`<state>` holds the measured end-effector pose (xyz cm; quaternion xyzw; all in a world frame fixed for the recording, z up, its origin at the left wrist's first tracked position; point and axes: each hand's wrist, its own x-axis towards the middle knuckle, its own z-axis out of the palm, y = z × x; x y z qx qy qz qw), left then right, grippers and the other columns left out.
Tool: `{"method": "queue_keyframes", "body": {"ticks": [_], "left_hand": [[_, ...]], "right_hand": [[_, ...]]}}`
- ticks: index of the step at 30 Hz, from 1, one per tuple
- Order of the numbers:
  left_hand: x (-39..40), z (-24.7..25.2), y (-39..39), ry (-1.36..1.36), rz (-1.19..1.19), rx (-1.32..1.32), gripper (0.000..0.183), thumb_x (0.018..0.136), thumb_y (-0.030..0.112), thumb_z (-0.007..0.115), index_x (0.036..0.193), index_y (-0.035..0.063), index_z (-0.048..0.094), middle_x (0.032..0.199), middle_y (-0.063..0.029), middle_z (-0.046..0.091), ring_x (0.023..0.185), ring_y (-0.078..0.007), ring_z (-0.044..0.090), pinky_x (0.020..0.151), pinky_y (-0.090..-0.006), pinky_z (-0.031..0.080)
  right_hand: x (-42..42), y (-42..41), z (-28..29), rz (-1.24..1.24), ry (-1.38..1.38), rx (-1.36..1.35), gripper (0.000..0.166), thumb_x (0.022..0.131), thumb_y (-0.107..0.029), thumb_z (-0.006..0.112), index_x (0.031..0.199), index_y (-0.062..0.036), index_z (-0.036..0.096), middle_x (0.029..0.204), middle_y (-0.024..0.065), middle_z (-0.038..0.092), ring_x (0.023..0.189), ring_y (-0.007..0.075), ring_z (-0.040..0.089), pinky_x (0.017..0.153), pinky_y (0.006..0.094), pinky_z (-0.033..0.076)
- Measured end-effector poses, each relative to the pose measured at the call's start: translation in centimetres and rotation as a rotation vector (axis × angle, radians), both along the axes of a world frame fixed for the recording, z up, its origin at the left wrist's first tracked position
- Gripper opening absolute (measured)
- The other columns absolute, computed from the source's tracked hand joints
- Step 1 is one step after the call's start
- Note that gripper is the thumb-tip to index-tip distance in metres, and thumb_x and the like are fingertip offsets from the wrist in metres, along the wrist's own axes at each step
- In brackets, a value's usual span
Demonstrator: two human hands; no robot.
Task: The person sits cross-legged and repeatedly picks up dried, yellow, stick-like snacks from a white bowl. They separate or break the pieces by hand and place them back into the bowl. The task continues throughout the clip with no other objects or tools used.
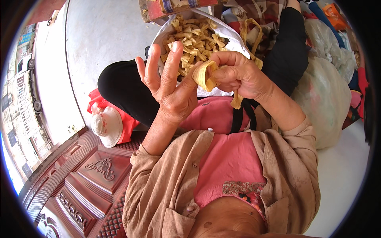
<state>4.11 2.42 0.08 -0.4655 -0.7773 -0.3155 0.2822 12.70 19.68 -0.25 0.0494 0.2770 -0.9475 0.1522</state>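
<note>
My left hand is raised, three fingers spread upward. Its index finger and thumb meet at a loop in a flat yellow plant-like strip, which curls around the fingertip. From the other side my right hand pinches the same strip between thumb and bent forefinger. A loose end of the strip hangs below the right hand. Right behind both hands stands an open white sack, with many knotted yellow pieces inside. The left thumb and index tips are partly covered by the loop.
More yellow strips hang by the sack's right side, near my right leg. A worn red wooden bench stands beyond. To the left lie a white hat and carved reddish door; at right sits a bulging plastic bag.
</note>
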Motion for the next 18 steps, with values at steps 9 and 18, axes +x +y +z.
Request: {"method": "queue_keyframes", "body": {"ticks": [9, 18], "left_hand": [[-0.2, 0.2, -1.1, -0.114, -0.197, -0.117, 0.024, 0.071, 0.009, 0.078, 0.094, 0.0113, 0.072, 0.095, -0.0033, 0.070, 0.082, -0.0212, 0.067, 0.081, -0.0333, 0.052], [0.5, -1.5, -0.4, -0.510, -0.161, -0.112, 0.018, 0.078, 0.014, 0.080, 0.091, 0.0058, 0.070, 0.071, -0.0049, 0.066, 0.059, -0.0189, 0.061, 0.055, -0.0291, 0.049]], "right_hand": [[0.5, 0.5, -2.1, -0.145, -0.060, 0.439, 0.020, 0.092, -0.012, 0.066, 0.110, -0.0061, 0.058, 0.090, -0.0002, 0.063, 0.067, -0.0002, 0.051, 0.054, 0.0138, 0.038], [0.2, 0.3, -1.1, -0.164, -0.012, 0.428, 0.034, 0.095, -0.015, 0.064, 0.125, -0.0006, 0.060, 0.093, -0.0035, 0.061, 0.075, 0.0000, 0.052, 0.066, 0.0142, 0.043]]}}
